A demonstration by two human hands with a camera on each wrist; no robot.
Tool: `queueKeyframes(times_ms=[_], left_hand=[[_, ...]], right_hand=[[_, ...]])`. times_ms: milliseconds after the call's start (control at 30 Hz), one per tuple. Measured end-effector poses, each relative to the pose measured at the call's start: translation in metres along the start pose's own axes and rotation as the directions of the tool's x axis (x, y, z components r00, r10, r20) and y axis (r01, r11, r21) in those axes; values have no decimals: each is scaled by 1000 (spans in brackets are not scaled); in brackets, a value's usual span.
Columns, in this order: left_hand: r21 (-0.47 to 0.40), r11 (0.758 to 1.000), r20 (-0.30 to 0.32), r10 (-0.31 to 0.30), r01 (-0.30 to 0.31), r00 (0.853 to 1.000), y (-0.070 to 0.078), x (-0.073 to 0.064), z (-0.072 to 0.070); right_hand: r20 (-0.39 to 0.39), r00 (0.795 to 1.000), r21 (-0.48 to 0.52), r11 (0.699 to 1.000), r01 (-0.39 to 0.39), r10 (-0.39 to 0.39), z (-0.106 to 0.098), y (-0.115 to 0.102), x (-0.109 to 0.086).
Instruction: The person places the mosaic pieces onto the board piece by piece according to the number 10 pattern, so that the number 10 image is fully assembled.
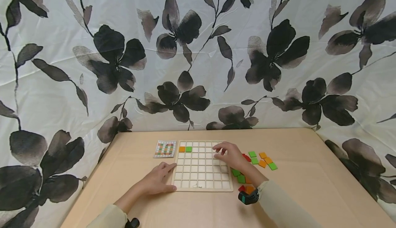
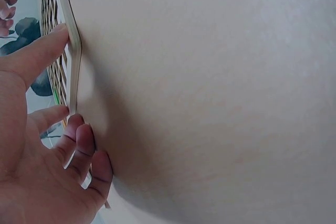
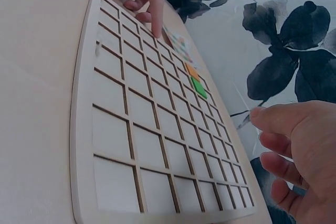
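A wooden grid board (image 1: 204, 190) with white cells lies on the table. In its second row at the left sit an orange tile (image 1: 182, 149) and a green tile (image 1: 188, 149), side by side. My left hand (image 1: 157, 179) touches the board's left edge, thumb near the lower corner, fingers extended; the left wrist view shows the thumb (image 2: 44, 51) against the rim. Above the board's upper right part hovers my right hand (image 1: 231, 155), its fingers loosely bent. No tile shows between the fingers (image 3: 278, 142) in the right wrist view.
A small patterned card (image 1: 165, 149) lies left of the board's top. Loose green (image 1: 252, 154), orange (image 1: 262, 163) and red tiles (image 1: 242, 188) are scattered right of the board, some partly hidden by the right arm. A floral cloth (image 1: 216, 66) hangs behind the table (image 1: 309, 173).
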State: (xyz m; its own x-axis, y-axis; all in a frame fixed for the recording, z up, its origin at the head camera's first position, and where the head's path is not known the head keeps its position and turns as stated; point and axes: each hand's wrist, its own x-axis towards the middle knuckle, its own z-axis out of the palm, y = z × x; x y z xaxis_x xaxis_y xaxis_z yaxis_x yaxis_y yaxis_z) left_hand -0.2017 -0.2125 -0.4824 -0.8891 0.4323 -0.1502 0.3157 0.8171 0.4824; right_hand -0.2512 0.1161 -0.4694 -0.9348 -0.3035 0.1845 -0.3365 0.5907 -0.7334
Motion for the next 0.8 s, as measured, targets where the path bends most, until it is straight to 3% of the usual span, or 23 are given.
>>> queueKeyframes(times_ms=[333, 633, 800], left_hand=[[-3, 1000, 7, 2, -2, 1000, 1, -1, -2], [5, 1000, 7, 3, -3, 1000, 0, -1, 0], [5, 1000, 6, 0, 0, 1000, 1, -1, 1]], right_hand=[[-13, 996, -1, 996, -91, 91, -14, 10, -13], [-22, 998, -6, 999, -52, 52, -23, 31, -24], [-30, 996, -31, 996, -88, 87, -25, 40, -29]])
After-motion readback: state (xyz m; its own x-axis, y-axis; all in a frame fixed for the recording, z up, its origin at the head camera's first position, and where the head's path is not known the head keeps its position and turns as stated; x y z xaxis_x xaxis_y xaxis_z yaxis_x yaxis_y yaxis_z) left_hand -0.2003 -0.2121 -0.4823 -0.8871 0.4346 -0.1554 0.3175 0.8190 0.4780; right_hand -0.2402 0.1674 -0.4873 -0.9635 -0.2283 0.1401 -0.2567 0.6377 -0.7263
